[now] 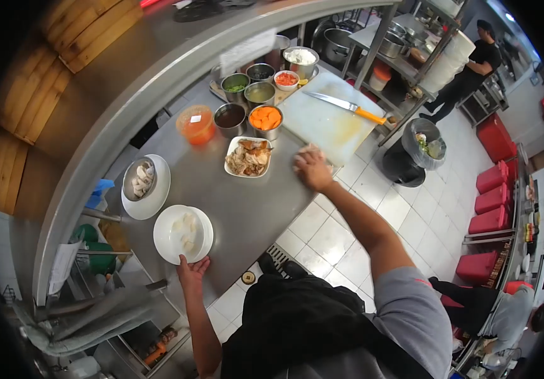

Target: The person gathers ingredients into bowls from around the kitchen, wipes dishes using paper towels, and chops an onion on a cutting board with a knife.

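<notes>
My left hand (193, 273) touches the near side of a white bowl (166, 239) that sits on a white plate (206, 231). Its thumb rests at the bowl's rim, while the other fingers are spread beside the plate's edge. Pale, whitish pieces of food (187, 232) lie in the bowl. At the table's right edge, by the cutting board (313, 120), my right hand (314, 170) presses down on a crumpled, pale cloth (308, 151), mostly covered by the fingers. Between the hands stands a square white dish (229, 169) of cooked, shredded chicken (249, 158).
An orange-handled knife (348, 106) lies on the board. Metal containers, one with sliced carrots (265, 117), and an orange tub (195, 125) line the back. A metal bowl (128, 180) on a plate stands left. A bin (404, 158) and two people are at right.
</notes>
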Available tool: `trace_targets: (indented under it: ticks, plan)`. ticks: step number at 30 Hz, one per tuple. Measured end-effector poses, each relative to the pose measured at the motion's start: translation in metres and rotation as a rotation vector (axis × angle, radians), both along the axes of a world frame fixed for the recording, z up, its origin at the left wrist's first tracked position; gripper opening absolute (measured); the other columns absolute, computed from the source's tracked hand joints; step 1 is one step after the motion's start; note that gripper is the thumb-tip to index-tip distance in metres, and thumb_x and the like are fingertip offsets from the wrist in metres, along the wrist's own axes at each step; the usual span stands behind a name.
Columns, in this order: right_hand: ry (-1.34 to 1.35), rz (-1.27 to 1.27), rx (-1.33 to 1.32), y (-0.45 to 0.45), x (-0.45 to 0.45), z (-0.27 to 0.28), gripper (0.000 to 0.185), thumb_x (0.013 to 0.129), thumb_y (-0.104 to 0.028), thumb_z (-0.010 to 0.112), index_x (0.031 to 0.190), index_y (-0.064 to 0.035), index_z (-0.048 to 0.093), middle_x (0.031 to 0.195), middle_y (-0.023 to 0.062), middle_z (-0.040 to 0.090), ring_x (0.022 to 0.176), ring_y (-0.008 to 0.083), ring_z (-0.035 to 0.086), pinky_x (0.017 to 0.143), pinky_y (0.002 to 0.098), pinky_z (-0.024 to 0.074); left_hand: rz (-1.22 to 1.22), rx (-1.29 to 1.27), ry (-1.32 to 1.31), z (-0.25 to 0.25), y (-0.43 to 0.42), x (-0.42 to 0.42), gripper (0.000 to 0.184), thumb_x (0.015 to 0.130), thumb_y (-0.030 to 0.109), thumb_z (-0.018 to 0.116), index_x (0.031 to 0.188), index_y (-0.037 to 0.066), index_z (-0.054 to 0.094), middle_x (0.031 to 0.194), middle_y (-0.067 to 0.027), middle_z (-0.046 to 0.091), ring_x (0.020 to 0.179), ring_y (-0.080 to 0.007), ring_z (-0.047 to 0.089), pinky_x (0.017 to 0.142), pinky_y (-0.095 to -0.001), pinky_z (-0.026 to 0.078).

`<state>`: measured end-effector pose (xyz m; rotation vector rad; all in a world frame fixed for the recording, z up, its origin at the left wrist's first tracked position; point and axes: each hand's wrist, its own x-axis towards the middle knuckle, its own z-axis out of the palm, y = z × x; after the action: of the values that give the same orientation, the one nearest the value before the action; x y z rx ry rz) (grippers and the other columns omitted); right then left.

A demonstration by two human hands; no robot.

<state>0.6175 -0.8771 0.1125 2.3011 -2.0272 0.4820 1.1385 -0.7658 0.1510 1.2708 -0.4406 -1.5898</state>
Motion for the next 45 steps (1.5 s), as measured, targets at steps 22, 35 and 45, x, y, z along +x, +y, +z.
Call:
trace_targets:
  ticks: [22, 35, 45]
  plan:
    - [-0.624, 0.072, 0.369, -0.208, -0.137, 0.120, 0.058, 0.077, -0.037, 0.076, 0.129, -0.0150, 0.062, 0.113, 0.0179, 0.070, 0.105, 0.0307, 0.067, 0.090, 0.0413, 0.0523, -0.416, 0.106, -0.282, 0.026, 0.025, -0.214, 0.032, 0.101, 0.028, 0.055, 0.117, 0.000, 0.054, 0.099, -0.0170, 0.068, 0.083, -0.0258, 0.070, 0.069, -0.0356, 0.060]
    - [0.116, 0.037, 0.497, -0.041, -0.264, 0.101, 0.029, 0.084, -0.027, 0.064, 0.107, -0.0096, 0.067, 0.103, 0.0126, 0.067, 0.105, 0.0327, 0.060, 0.094, 0.0464, 0.0479, -0.713, -0.079, -0.369, 0.041, -0.024, -0.362, 0.027, 0.104, 0.020, 0.052, 0.121, -0.001, 0.057, 0.102, -0.0138, 0.068, 0.088, -0.0196, 0.068, 0.075, -0.0318, 0.057]
    - [-0.050, -0.066, 0.001, -0.084, -0.244, 0.083, 0.036, 0.078, -0.024, 0.072, 0.109, -0.0075, 0.065, 0.115, 0.0198, 0.059, 0.108, 0.0361, 0.058, 0.082, 0.0461, 0.0529, -0.852, -0.288, -0.244, 0.056, -0.093, -0.446, 0.037, 0.104, 0.025, 0.053, 0.131, 0.000, 0.051, 0.108, -0.0127, 0.064, 0.091, -0.0182, 0.066, 0.073, -0.0299, 0.057]
